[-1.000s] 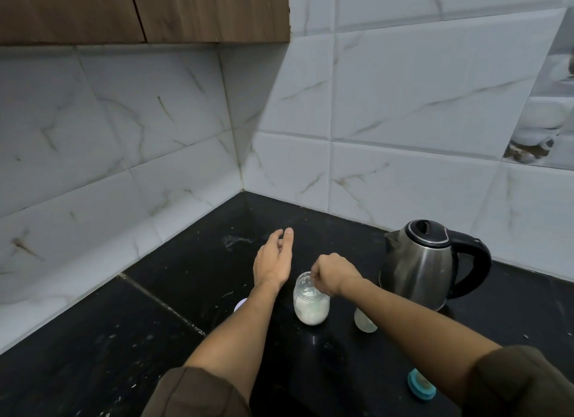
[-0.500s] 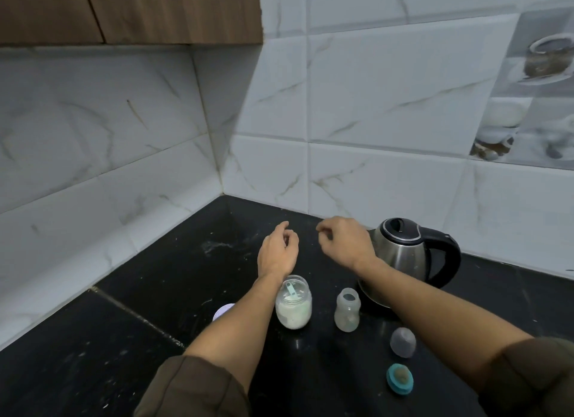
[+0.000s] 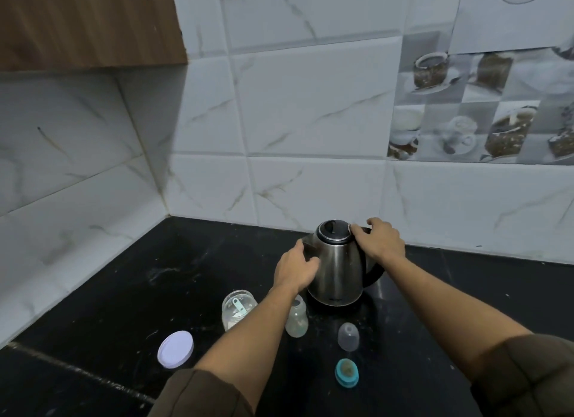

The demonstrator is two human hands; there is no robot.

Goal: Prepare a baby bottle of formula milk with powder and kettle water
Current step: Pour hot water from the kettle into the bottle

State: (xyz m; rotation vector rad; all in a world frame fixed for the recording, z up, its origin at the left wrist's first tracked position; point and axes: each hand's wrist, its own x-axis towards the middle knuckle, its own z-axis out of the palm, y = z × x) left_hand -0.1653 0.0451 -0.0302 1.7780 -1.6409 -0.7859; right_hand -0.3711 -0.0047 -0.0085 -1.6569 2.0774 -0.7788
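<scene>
Both forearms reached forward from dark rolled sleeves over the black desk [image 3: 93, 308] to the steel kettle [image 3: 337, 270], which stood upright near the tiled back wall. The right hand [image 3: 379, 241] lay palm down over the top of the black handle [image 3: 372, 277], its fingers curled over the handle and the thumb beside the lid's rim, holding the kettle there. The left hand [image 3: 295, 269] came in from the other side, fingers loose and only slightly bent, holding nothing, its fingertips at the kettle's body just under the spout. Nearer the person, the open powder jar [image 3: 239, 308] stood with a pale green scoop [image 3: 238, 305] inside, and the uncapped baby bottle [image 3: 297, 322] stood just beside it, partly behind the left forearm. The clear cap [image 3: 348, 336] and the teal teat ring [image 3: 347, 372] lay near the bottle; the jar lid [image 3: 175, 349] lay apart, to the left.
</scene>
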